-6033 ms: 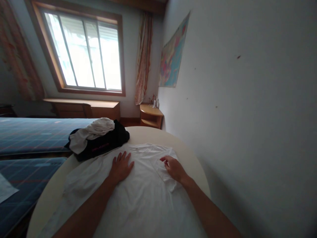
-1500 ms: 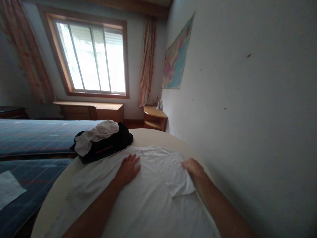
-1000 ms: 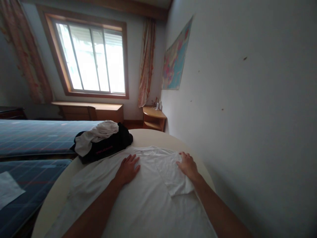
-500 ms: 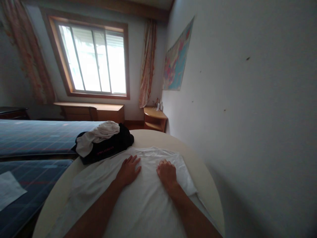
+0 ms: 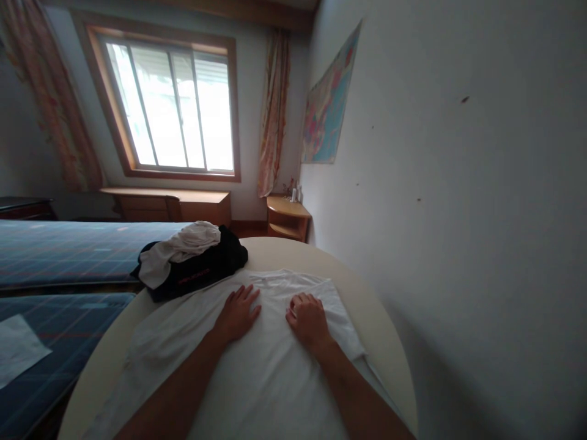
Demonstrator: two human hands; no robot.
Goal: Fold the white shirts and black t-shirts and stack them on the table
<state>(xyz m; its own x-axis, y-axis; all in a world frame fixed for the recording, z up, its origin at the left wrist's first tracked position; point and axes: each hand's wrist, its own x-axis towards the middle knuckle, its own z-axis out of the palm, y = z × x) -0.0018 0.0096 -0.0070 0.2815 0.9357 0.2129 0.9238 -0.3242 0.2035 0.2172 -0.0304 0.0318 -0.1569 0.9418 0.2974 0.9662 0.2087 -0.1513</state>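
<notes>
A white T-shirt (image 5: 266, 373) lies spread over a round cream table (image 5: 371, 318), its neckline at the far side. My left hand (image 5: 238, 313) rests flat on the upper left part of the shirt, fingers spread, gripping nothing. On the upper right part sits my right hand (image 5: 308, 318), its fingers curled in against the cloth. What those fingers hold, if anything, is hidden beneath them. Left of the shirt, a black garment or bag (image 5: 206, 269) with reddish lettering is heaped near the table edge. A crumpled pale cloth (image 5: 186, 241) lies on top of it.
A wall (image 5: 458, 263) runs close along the right. Blue plaid mattresses (image 5: 82, 250) stand at the left, one with a white sheet (image 5: 18, 348) on it. Behind are a wooden desk (image 5: 202, 205), a corner shelf (image 5: 288, 211) and a window (image 5: 178, 110).
My right hand has shifted slightly to the left, with its thumb side showing more. The left hand stays flat in place, and the shirt looks the same.
</notes>
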